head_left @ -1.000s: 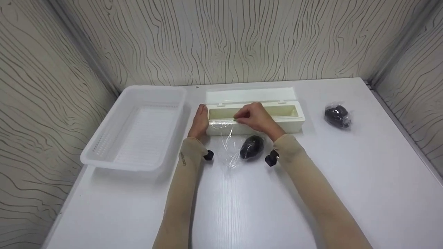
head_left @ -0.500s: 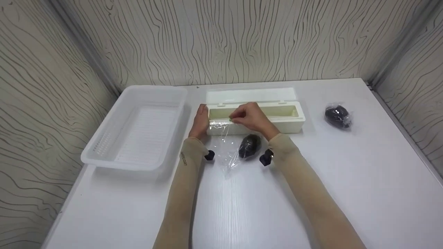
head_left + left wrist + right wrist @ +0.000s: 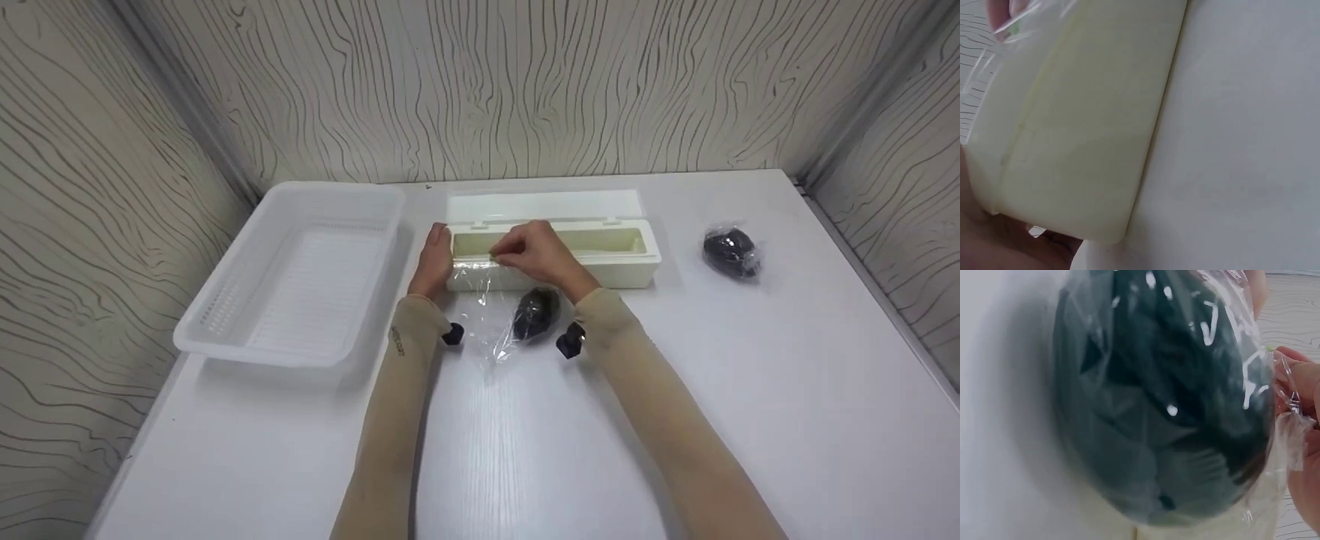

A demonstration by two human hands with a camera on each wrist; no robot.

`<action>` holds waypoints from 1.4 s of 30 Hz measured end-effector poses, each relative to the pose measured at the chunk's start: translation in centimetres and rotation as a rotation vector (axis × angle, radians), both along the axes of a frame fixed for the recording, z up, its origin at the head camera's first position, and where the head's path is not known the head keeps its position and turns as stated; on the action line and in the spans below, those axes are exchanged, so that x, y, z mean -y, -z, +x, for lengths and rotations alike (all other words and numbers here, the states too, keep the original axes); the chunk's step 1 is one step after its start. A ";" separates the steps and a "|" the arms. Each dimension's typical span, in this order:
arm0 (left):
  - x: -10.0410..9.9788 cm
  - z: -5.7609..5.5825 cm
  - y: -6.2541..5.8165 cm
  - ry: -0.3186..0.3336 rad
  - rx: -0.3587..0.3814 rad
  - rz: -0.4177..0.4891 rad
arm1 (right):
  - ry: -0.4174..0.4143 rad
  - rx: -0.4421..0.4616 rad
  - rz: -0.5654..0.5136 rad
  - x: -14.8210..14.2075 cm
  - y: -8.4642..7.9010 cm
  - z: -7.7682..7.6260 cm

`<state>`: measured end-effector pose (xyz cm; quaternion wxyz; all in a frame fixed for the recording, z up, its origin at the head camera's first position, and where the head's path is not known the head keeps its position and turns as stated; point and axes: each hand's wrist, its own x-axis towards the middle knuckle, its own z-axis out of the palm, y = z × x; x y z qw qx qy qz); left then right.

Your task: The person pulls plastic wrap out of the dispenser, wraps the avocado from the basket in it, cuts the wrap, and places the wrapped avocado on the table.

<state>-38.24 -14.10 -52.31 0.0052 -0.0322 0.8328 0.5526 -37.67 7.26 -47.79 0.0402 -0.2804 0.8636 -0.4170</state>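
My left hand (image 3: 433, 264) grips the left end of a long white cling film box (image 3: 622, 274), its lid (image 3: 544, 204) folded back. At the box's front rim my right hand (image 3: 536, 253) pinches a small green slider (image 3: 493, 256), mostly hidden by the fingertips. Clear cling film (image 3: 487, 304) hangs from that rim over the box front and onto the table. A dark, egg-shaped fruit like an avocado (image 3: 536, 315) lies in the film below my right wrist. In the right wrist view the fruit (image 3: 1157, 405) fills the middle, glossy under wrinkled film.
A white plastic basket (image 3: 341, 356) stands at the left. Toward the right lies another dark fruit (image 3: 729, 251) wrapped in film. Patterned wall panels (image 3: 480, 90) border the back and sides of the white table (image 3: 480, 457).
My right hand has slid left along the box's front rim with the green slider. The fruit in the film has shifted slightly left. My left hand keeps its grip on the box.
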 end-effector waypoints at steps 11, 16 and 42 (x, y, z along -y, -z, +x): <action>0.4 0.1 0.0 0.046 0.018 0.040 | 0.037 -0.075 0.245 -0.1 -2.0 0.1; 0.6 0.1 0.1 0.066 0.027 0.054 | 0.017 -0.080 0.336 -0.2 -2.7 0.2; 0.6 -0.4 0.6 0.063 0.012 0.074 | -0.079 -0.258 0.258 3.9 -0.9 0.0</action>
